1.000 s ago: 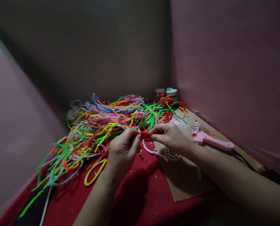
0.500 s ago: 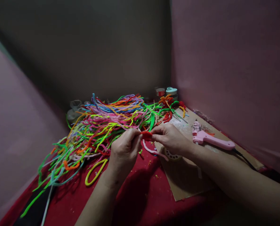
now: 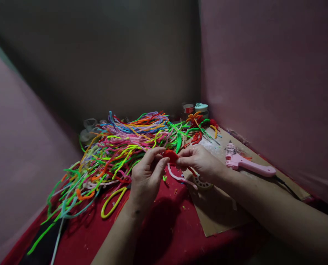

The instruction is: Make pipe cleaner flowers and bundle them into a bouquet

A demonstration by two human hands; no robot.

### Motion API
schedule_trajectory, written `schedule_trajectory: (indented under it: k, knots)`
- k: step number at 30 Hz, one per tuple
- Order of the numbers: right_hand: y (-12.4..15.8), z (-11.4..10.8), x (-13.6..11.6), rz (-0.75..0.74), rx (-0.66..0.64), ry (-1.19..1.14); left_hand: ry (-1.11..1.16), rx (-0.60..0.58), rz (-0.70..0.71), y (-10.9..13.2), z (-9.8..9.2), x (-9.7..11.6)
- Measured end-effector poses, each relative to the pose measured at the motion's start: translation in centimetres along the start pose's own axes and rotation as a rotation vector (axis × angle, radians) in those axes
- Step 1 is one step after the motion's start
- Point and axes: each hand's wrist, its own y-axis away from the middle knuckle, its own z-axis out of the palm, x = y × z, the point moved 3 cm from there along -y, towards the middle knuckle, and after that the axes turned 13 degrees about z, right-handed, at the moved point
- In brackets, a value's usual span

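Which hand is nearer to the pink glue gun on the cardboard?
The right hand. It is just left of the pink glue gun, pinching the red pipe cleaner piece; the left hand pinches the same piece from farther left.

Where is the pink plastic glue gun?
Head view: the pink plastic glue gun lies on the brown cardboard sheet, right of the right hand.

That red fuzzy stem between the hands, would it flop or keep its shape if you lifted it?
Probably keeps its shape: the red fuzzy stem sits curled between left hand and right hand, and the yellow loop nearby holds its bend. Likely very light, being thin. Its fuzz should resist slipping.
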Motion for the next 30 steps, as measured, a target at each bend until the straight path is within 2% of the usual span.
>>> schedule_trajectory:
  k: [6, 13, 18, 24, 30]
  knots:
    - [0.6, 0.4, -0.1, -0.007, 0.025, 0.090, -0.099, -0.024, 0.089, 0.3, 0.1, 0.2]
    - [0.5, 0.7, 0.4, 0.030, -0.014, 0.055, -0.240, -0.040, 0.149, 0.1, -0.3, 0.8]
    - [0.5, 0.9, 0.1, -0.006, 0.034, -0.097, -0.222, -0.006, 0.052, 0.0, -0.5, 0.4]
    - [1.0, 0.9, -0.7, -0.093, 0.100, 0.074, -0.115, 0.017, -0.015, 0.0, -0.4, 0.4]
    - [0.9, 0.8, -0.3, -0.059, 0.059, 0.041, -0.099, 0.012, -0.024, 0.0, -0.3, 0.5]
